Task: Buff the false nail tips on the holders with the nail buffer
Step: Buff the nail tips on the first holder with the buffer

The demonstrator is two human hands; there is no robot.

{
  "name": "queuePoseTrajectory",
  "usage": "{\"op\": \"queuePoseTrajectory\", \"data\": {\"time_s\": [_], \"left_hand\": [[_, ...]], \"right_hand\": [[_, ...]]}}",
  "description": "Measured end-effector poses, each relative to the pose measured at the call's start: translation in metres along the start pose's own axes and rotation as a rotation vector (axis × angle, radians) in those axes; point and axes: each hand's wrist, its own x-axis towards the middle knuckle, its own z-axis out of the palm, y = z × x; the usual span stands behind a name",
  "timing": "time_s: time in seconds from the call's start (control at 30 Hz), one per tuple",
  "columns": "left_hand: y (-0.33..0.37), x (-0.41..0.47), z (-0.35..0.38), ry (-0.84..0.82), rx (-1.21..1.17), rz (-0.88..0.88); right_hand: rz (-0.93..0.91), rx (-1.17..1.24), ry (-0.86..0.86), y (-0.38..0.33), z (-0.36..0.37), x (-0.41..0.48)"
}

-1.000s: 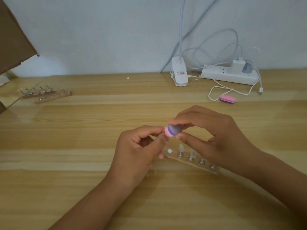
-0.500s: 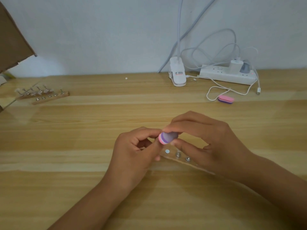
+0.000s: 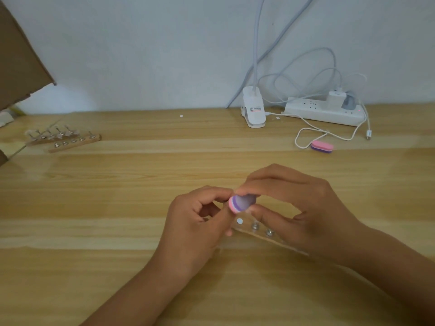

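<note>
- Head view: your right hand (image 3: 303,208) pinches the nail buffer (image 3: 242,203) between thumb and fingers, above the middle of the bench (image 3: 117,184), with the pink end pointing at your left hand (image 3: 197,222).
- The left hand's fingers are curled, and its thumb and forefinger meet right at the buffer's pink end. The buffer hides whatever they pinch, so I cannot tell if a nail tip or its holder sits there.
- The holder strip (image 3: 261,231) lies on the bench just under both hands. Two metal studs (image 3: 255,225) and a white dot show, and your right hand covers the rest.
- For this step, use short, light strokes along the tip's length, brace the holder firmly with the left fingers, and turn it so the edges get buffed too.
- Press too hard and I'd expect the tip to pop off its holder.
- More holder racks (image 3: 63,140) wait near the bench's far left edge, seemingly yet to be done.
- A spare buffer (image 3: 322,147) lies towards the back right, beside the white cable (image 3: 306,135).
</note>
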Motion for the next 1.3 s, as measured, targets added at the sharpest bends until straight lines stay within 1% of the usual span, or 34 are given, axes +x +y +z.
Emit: {"op": "queuePoseTrajectory", "data": {"time_s": [0.07, 0.2, 0.23, 0.37, 0.5, 0.63, 0.7, 0.8, 0.9, 0.97, 1.07, 1.17, 1.23, 1.3], "left_hand": [[0.001, -0.001, 0.0, -0.005, -0.001, 0.007], [0.001, -0.001, 0.0, -0.016, -0.047, -0.035], [0.002, -0.001, -0.001, -0.017, -0.049, -0.039], [0.003, -0.002, -0.002, -0.01, -0.053, -0.047], [0.002, -0.001, -0.001, -0.006, -0.076, -0.101], [0.001, -0.002, -0.002, -0.02, -0.175, -0.172], [0.002, -0.002, -0.002, -0.05, -0.259, -0.194], [0.005, -0.001, 0.0, -0.086, -0.316, -0.222], [0.004, -0.002, -0.002, -0.088, -0.353, -0.258], [0.004, -0.001, -0.002, -0.086, -0.364, -0.268], [0.004, -0.001, 0.0, -0.067, -0.389, -0.274], [0.002, -0.001, 0.001, -0.065, -0.367, -0.278], [0.001, -0.001, 0.002, -0.069, -0.346, -0.274], [0.001, -0.001, 0.001, -0.074, -0.312, -0.243]], "right_hand": [[-0.04, -0.012, -0.012, -0.002, 0.0, 0.001], [0.044, -0.021, 0.032, 0.002, -0.005, 0.002], [0.041, -0.024, 0.038, 0.0, -0.003, 0.001], [-0.035, -0.054, 0.004, -0.003, 0.001, 0.0], [0.048, -0.032, 0.033, 0.003, -0.005, 0.0], [-0.07, -0.052, 0.027, -0.004, 0.0, 0.0], [-0.062, -0.058, 0.043, -0.001, -0.006, 0.002], [-0.039, -0.075, 0.076, 0.0, -0.008, 0.002], [-0.096, -0.101, 0.073, -0.002, -0.002, 0.0], [-0.091, -0.111, 0.062, 0.002, -0.004, 0.001], [-0.033, -0.13, 0.06, 0.009, -0.01, 0.002], [0.011, -0.095, 0.105, 0.011, -0.014, 0.003], [-0.004, -0.049, 0.102, 0.007, -0.013, 0.004], [-0.055, -0.035, 0.046, 0.004, -0.01, 0.004]]}}
